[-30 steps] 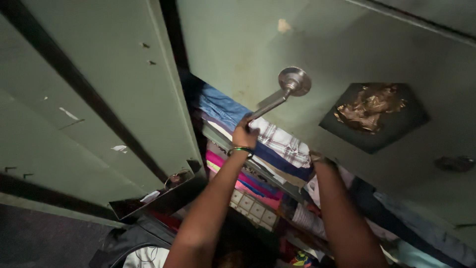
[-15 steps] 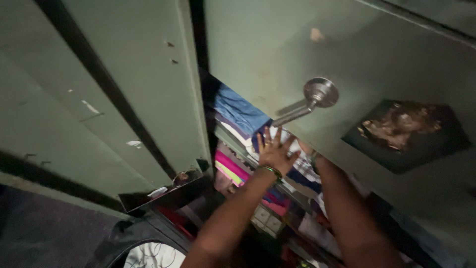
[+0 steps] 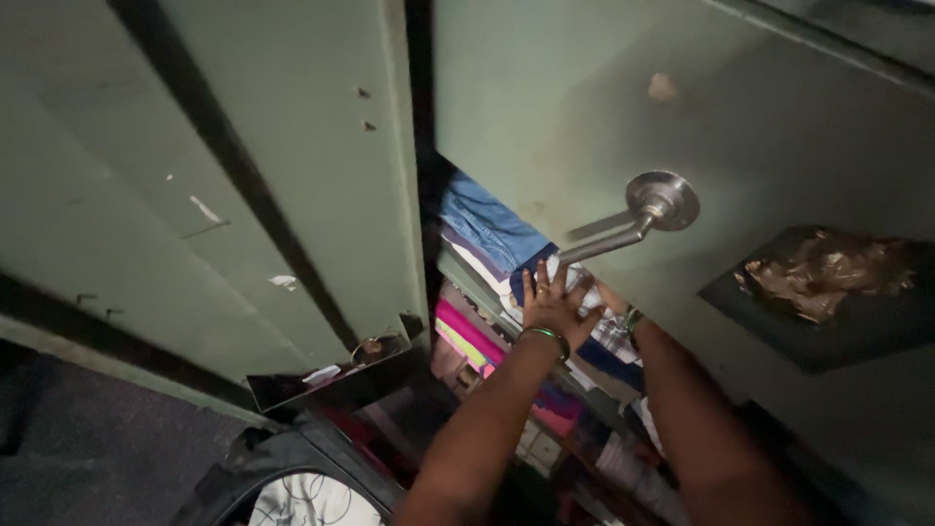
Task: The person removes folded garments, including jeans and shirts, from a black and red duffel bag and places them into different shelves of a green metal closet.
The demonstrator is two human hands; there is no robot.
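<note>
The left hand [image 3: 552,304] lay spread flat on folded clothes [image 3: 487,229] inside a green cupboard [image 3: 292,195]; the right hand's [image 3: 612,299] grip was hidden behind its door [image 3: 584,97].

Lever handle [image 3: 648,211], golden emblem [image 3: 826,276] (dark plaque)

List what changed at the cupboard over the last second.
The left hand let go of the metal door handle and now lies open, fingers spread, against the folded clothes. The right hand stayed tucked behind the green door; the stacks kept their places.
</note>
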